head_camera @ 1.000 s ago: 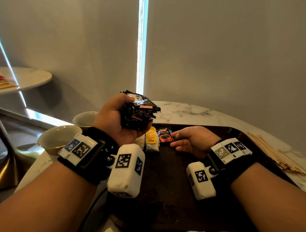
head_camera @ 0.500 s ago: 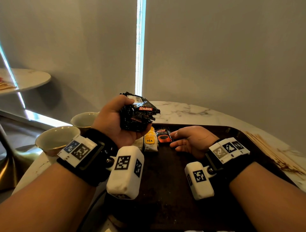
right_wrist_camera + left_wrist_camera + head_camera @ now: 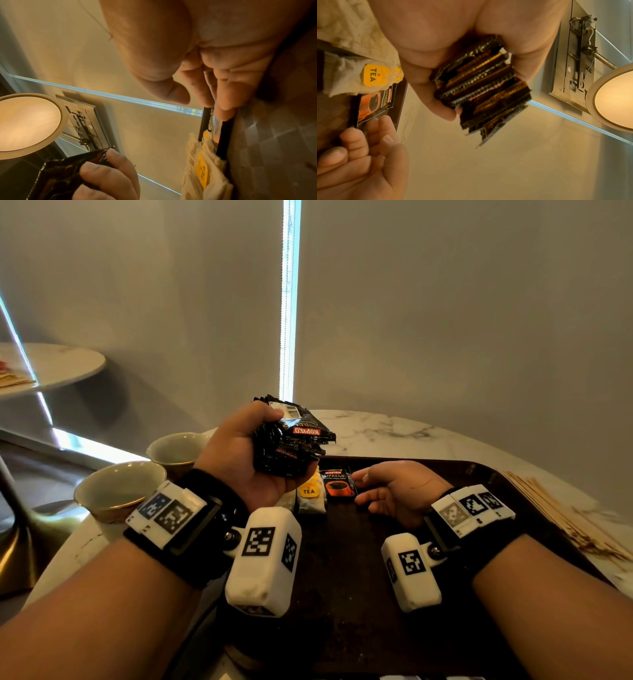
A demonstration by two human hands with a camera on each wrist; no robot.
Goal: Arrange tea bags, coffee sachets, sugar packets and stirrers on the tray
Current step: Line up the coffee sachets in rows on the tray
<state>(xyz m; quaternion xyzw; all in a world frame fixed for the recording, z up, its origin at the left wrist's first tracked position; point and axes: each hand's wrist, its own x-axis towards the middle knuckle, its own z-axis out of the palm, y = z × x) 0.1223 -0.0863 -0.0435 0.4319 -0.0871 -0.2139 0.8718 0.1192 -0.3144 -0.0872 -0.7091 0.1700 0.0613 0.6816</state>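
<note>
1. Head view: the left hand [image 3: 239, 453] is raised over the far left of the tray [image 3: 342, 559], its grip curled round a fanned stack of sachets [image 3: 291, 443].
2. The right hand [image 3: 397, 491] lies on the tray, grip loosely spread, fingertips [image 3: 373, 121] touching the edge of one sachet [image 3: 337, 486] that lies flat beside the tea bags [image 3: 310, 494].
3. The sachets look light, thin and glossy, so likely slippery; the stack could splay or slide if the grip loosens.
4. A pinch on the crimped edge seems the surest hold.
5. The tea bags look soft and limp.
6. Stirrers [image 3: 561, 515] lie on the desk [image 3: 394, 433], right of the tray.
</note>
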